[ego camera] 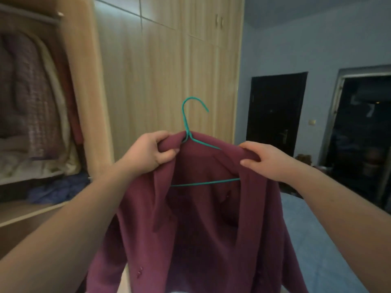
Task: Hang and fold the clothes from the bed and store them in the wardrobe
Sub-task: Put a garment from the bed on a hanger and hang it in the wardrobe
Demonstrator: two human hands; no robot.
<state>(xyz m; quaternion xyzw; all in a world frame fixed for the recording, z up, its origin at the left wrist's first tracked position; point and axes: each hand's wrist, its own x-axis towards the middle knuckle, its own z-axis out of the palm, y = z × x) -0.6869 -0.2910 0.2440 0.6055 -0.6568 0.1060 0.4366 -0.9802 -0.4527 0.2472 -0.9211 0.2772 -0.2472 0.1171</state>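
Observation:
A maroon jacket (203, 225) hangs on a teal wire hanger (186, 121), held up in front of me at chest height. My left hand (151, 151) grips the jacket's left shoulder beside the hanger's neck. The jacket's right shoulder is pinched by my right hand (266, 159) over the hanger's end. The hook points up and to the right, free of any rail. The open wardrobe (82, 81) stands to the left, with several garments (36, 98) hanging inside.
Closed wardrobe doors (169, 81) fill the wall straight ahead. Folded blue cloth (57, 189) lies on a shelf in the open section. A dark door (277, 115) and a dark doorway (364, 134) are on the right. Blue bedding (313, 240) lies at lower right.

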